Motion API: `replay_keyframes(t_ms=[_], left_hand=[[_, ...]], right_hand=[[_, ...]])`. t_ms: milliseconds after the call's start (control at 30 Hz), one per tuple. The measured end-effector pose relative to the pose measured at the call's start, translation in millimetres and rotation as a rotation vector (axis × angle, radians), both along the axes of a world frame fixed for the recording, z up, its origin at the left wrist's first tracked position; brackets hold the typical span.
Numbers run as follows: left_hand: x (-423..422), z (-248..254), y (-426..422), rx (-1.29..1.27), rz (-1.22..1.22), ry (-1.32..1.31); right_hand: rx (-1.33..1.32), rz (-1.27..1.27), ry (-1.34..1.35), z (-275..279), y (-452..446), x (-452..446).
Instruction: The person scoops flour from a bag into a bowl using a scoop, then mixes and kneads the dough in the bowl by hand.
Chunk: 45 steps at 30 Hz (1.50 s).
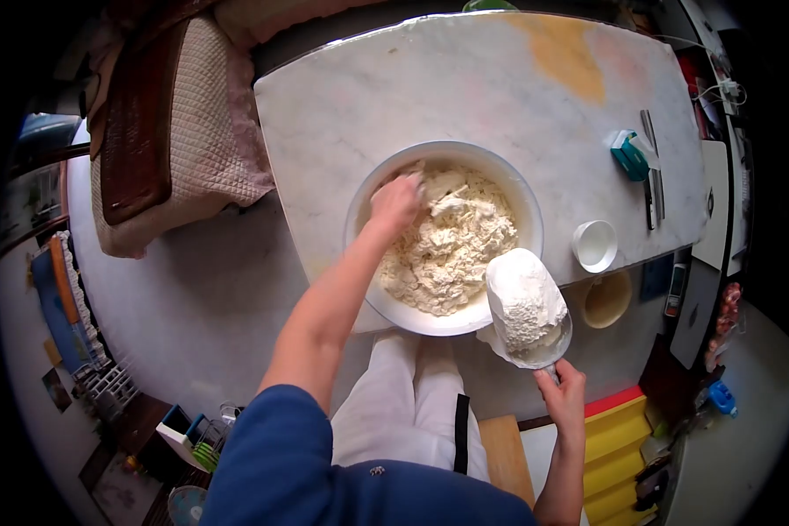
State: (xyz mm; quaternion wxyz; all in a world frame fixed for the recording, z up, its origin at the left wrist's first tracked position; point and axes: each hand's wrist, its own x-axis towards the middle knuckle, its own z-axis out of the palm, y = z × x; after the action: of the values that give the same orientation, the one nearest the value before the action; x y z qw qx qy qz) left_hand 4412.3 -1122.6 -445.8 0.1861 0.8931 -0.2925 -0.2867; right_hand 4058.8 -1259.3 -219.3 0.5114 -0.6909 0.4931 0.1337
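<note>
A large white bowl (pixel 356 219) with a bluish rim holds shaggy, crumbly dough (pixel 451 237). Inside its left part is my left hand (pixel 399 200), fingers curled into the dough at the wall and partly hidden by it. My right hand (pixel 563 393) grips the handle of a clear scoop (pixel 554 349), heaped with white flour (pixel 526 302). The scoop is tilted over the bowl's lower right rim, its front end above the dough's edge.
Right of the bowl, a small white cup (pixel 595 245) stands near the marble table's (pixel 465 79) edge. Farther right lie a teal-and-white object (pixel 629 156) and long thin utensils (pixel 653 175). A round tan container (pixel 607 300) sits below the edge. A quilt-covered seat (pixel 203 114) is left.
</note>
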Motion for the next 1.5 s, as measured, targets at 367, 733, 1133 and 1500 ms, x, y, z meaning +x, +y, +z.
replay_keyframes(t_ms=[367, 733, 1133, 1500], left_hand=[[-220, -62, 62, -0.212, 1.293, 0.277], [3, -8, 42, -0.162, 0.202, -0.007], [-210, -53, 82, -0.168, 1.353, 0.503], [-6, -33, 1, -0.094, 0.723, 0.216]], right_hand=[[0.017, -0.051, -0.056, 1, -1, -2], [0.012, -0.062, -0.073, 1, -5, -8], [-0.016, -0.082, -0.064, 6, -10, 0], [-0.011, -0.137, -0.036, 4, -7, -12]])
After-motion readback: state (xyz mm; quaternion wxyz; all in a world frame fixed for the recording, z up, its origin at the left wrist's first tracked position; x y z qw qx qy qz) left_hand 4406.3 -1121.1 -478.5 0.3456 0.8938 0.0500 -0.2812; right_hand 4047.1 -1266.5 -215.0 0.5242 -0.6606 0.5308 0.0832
